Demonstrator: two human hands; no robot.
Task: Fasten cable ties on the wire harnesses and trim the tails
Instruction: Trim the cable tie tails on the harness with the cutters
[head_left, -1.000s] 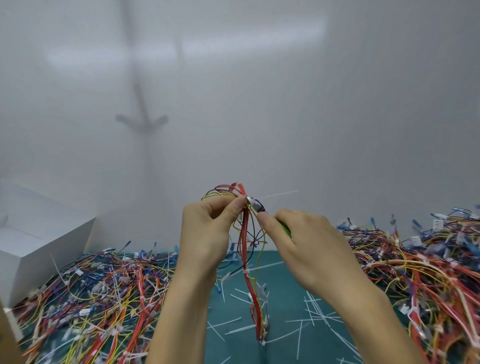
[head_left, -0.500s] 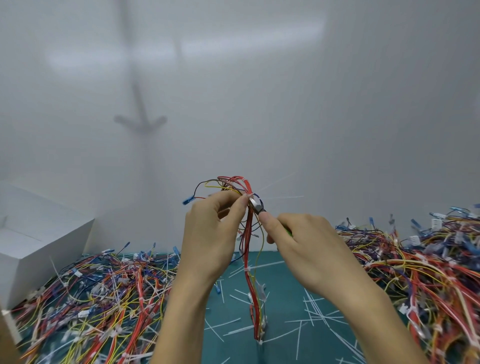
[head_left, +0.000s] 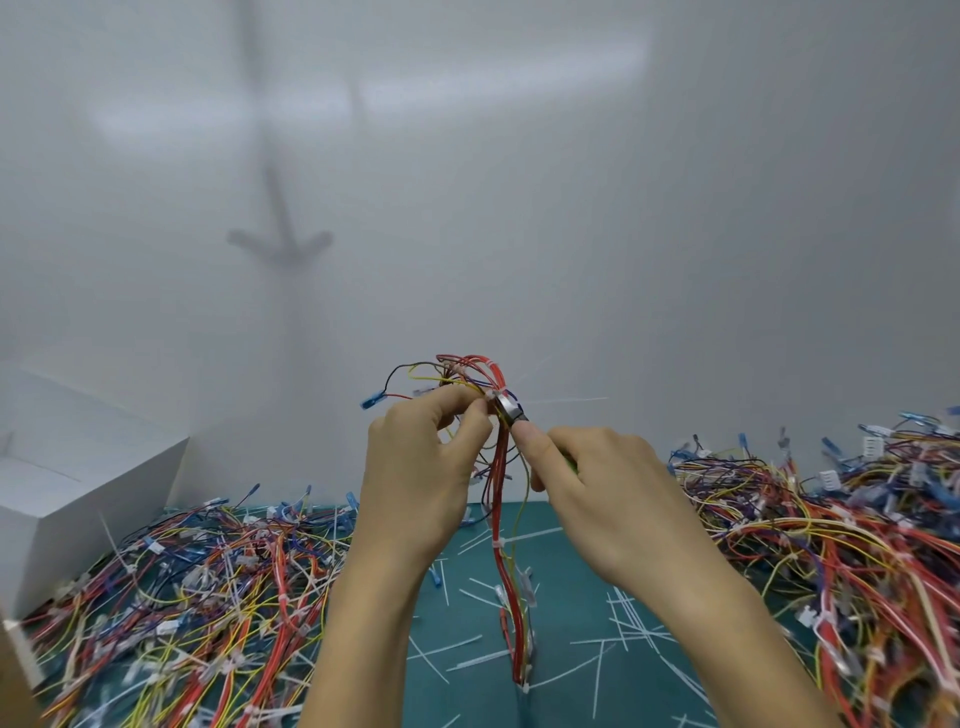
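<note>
We hold a wire harness (head_left: 501, 483) pinched in our left hand (head_left: 421, 483) above the green counter (head_left: 566, 613); our right hand (head_left: 608, 499) grips cutters (head_left: 511, 413) at its tie, wire heaps either side, white wall (head_left: 519, 182) behind.

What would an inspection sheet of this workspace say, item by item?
Surface: green cutting mat, mostly covered.
Job's things: wire harness held upright; white cable tie tail sticking out to the right at its top.
Clutter: trimmed tie tails scattered on the mat.
Grippers: left hand pinches the harness; right hand holds a small metal cutter at the tie.
Cables: harness piles left and right.
Surroundings: white box at left; plain white wall.
</note>
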